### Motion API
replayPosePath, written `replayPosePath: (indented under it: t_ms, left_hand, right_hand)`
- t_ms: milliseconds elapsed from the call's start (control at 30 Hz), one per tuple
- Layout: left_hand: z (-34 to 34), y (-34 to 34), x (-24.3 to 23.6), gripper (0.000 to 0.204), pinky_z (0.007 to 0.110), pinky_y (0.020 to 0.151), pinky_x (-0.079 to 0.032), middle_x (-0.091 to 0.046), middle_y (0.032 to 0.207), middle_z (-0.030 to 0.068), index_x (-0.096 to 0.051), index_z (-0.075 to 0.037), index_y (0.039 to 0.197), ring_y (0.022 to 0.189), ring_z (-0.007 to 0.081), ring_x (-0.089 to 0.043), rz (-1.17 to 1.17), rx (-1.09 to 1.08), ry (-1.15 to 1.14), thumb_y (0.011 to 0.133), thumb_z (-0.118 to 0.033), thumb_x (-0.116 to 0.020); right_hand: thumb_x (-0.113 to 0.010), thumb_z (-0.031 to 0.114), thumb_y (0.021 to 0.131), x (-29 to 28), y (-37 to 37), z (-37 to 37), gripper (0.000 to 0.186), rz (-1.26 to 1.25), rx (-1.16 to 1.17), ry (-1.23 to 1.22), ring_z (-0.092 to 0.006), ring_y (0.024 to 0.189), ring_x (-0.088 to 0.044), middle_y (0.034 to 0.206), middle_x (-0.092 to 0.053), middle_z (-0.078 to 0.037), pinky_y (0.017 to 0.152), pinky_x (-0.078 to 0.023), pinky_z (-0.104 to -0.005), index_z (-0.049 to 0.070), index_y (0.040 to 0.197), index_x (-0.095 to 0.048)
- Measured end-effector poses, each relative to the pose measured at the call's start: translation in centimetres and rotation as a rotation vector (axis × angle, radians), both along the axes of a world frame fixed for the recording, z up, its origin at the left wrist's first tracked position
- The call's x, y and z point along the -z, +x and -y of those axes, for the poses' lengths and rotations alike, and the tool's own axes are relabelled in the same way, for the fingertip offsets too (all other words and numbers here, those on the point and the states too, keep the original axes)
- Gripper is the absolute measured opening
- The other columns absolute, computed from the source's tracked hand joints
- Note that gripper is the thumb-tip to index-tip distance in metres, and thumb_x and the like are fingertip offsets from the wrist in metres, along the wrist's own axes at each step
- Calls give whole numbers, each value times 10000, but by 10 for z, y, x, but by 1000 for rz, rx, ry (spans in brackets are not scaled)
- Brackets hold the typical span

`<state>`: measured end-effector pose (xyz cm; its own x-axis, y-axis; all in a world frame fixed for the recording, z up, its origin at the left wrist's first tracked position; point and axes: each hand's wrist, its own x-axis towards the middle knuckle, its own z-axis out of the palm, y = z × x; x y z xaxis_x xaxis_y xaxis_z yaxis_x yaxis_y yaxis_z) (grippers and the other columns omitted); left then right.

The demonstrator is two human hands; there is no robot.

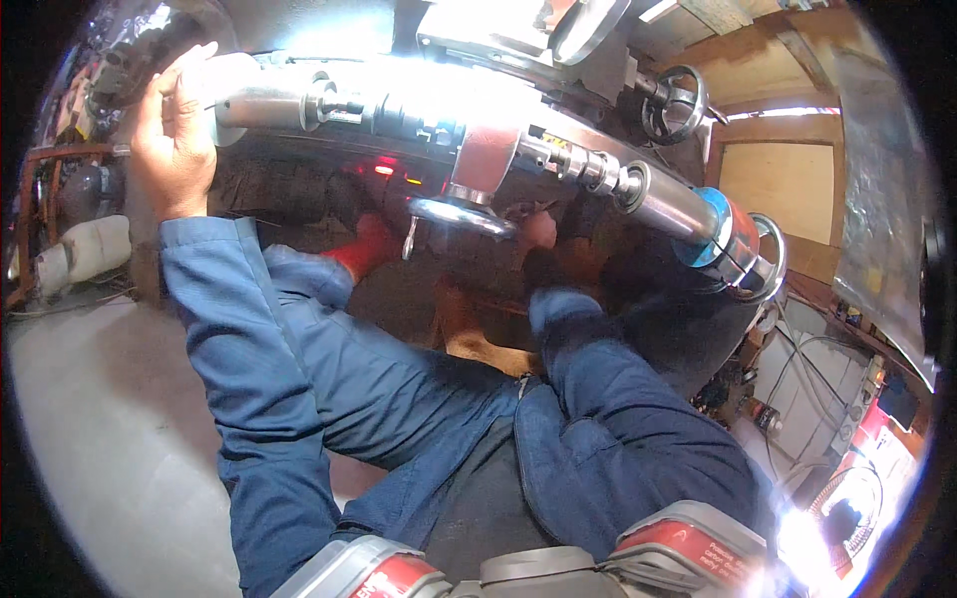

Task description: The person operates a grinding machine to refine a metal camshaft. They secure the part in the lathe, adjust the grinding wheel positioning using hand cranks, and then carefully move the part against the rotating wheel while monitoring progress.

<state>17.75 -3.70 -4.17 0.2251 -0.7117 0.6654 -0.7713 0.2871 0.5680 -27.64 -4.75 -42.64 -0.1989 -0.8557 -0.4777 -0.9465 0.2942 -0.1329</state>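
Observation:
My left hand point(179, 145) is raised at the upper left with its fingers stretched upward. It rests against the round end beside a metal cylinder point(269, 108) on the machine. A shaft with stepped collars point(593, 169) runs across to a second thick cylinder point(663, 204) at the right. Below the machine's middle, my right hand point(538, 231) is closed at the right rim of a chrome handwheel point(461, 215); shadow partly hides its fingers. The wheel's crank handle point(410, 239) hangs at its left side. A reddish-brown bracket point(488, 159) stands above this wheel.
Another handwheel point(763, 259) sits at the machine's right end, next to a blue ring point(713, 227). A black handwheel point(676, 105) is farther back. Cables point(807, 349) hang at the right. A white jug point(95, 247) lies at the left. Respirator cartridges point(678, 538) fill the lower edge.

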Motion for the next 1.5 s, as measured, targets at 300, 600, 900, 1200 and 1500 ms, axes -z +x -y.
replayPosePath:
  t_ms: [300, 600, 900, 1200, 1500]
  left_hand:
    - [0, 3, -3, 204, 327, 967, -464, -712, 1119, 88, -640, -14, 1104, 1037, 159, -650, 89, -20, -10, 1004, -164, -544]
    - [4, -7, -8, 175, 315, 937, -472, -714, 1049, 109, -635, 13, 1047, 949, 163, -681, 0, -10, 9, 1001, -123, -534]
    - [50, 4, -31, 178, 297, 765, -535, -731, 1025, 133, -624, 21, 994, 876, 167, -702, -117, 0, 254, 982, -151, -579]
    - [61, 17, -49, 336, 324, 791, -527, -698, 1117, 157, -628, -31, 1236, 885, 163, -688, -168, -14, 364, 948, -202, -603]
    - [81, 14, -40, 473, 297, 759, -519, -679, 1006, 120, -516, 9, 1360, 871, 156, -639, -258, 106, 428, 940, -180, -623]
  right_hand:
    - [-654, 430, 871, -13, 0, 59, 467, -17, -417, 287, -303, 1019, -661, 1134, -684, -137, 890, -531, -409, 58, 1152, -670]
    - [-626, 462, 889, -46, 14, 60, 548, 26, -532, 236, -321, 1039, -652, 1146, -671, -171, 906, -514, -408, 43, 1240, -602]
    - [-598, 494, 907, -229, 33, 5, 633, 146, -922, 368, -340, 1058, -642, 1158, -658, -206, 923, -497, -407, 27, 1329, -534]
    - [-646, 337, 927, -512, -107, 61, 524, 1427, -609, 166, -177, 880, -649, 990, -665, -111, 709, -511, -278, 2, 1312, -527]
    - [-614, 311, 951, -357, -211, 246, 609, 1176, -140, -27, -209, 1065, -577, 1346, -530, -150, 870, -504, -323, 63, 1458, -385]
